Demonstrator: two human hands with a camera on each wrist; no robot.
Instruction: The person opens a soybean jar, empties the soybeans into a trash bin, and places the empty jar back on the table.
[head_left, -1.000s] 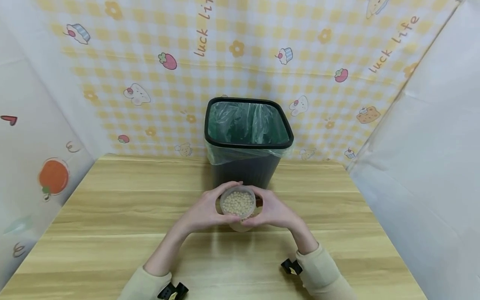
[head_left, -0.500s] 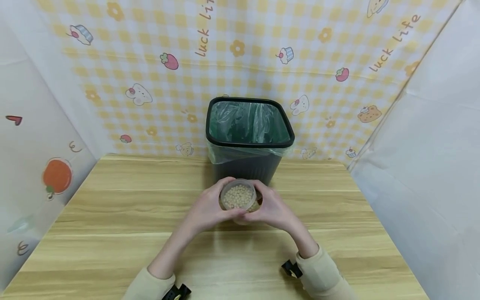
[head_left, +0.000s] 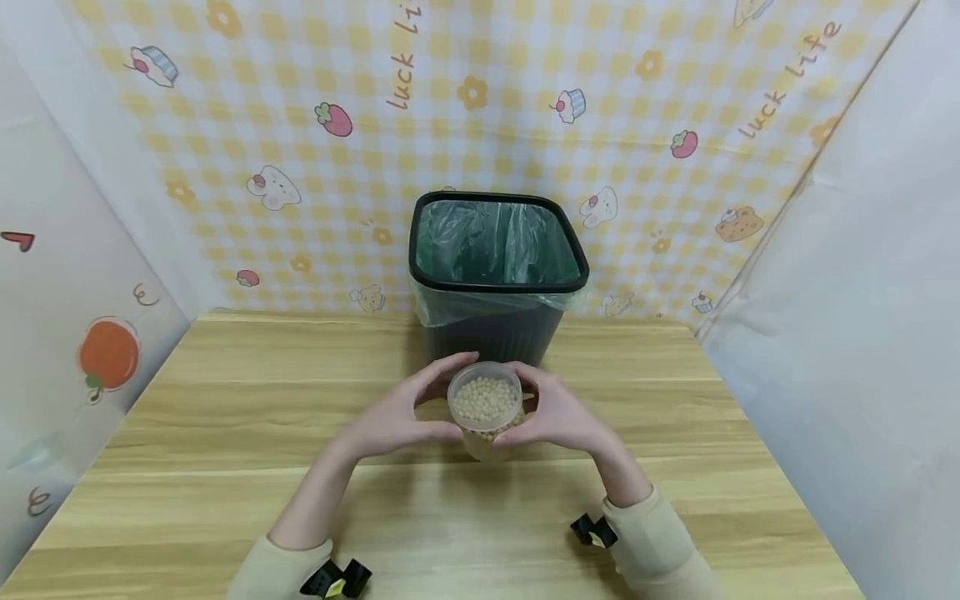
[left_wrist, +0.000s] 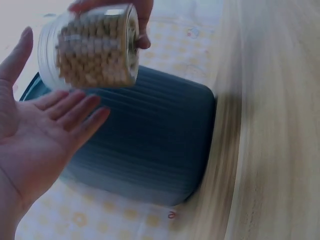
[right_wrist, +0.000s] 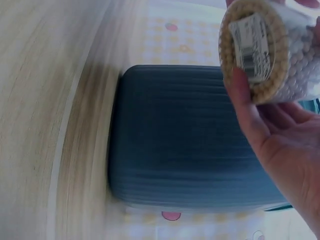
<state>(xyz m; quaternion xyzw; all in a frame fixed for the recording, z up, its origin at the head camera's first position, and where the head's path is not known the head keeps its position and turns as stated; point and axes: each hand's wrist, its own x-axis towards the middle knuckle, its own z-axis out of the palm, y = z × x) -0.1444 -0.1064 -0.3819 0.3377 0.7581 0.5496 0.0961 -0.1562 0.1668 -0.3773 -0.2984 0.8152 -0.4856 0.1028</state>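
A clear round jar (head_left: 486, 400) full of small pale beige pellets is up in front of the bin, its top turned towards the head camera. My right hand (head_left: 562, 417) grips it from the right side. In the right wrist view, the right thumb (right_wrist: 242, 95) presses on the jar's base, beside a white barcode label (right_wrist: 252, 47). To the jar's left, my left hand (head_left: 397, 421) curves with thumb and fingers spread. The left wrist view shows that left palm (left_wrist: 35, 135) open, fingers fairly straight and just beneath the jar (left_wrist: 95, 47).
A dark bin (head_left: 495, 325) with a black rim and a clear liner (head_left: 480, 242) stands at the back of the wooden table (head_left: 300, 417). Behind it hangs a yellow checked cloth (head_left: 420, 150). White sheets enclose both sides. Each beige sleeve has a small black device near the cuff.
My left hand has let go of the jar and moved a little left, leaving a gap. The jar, in my right hand, has shifted slightly right and shows more of its side.
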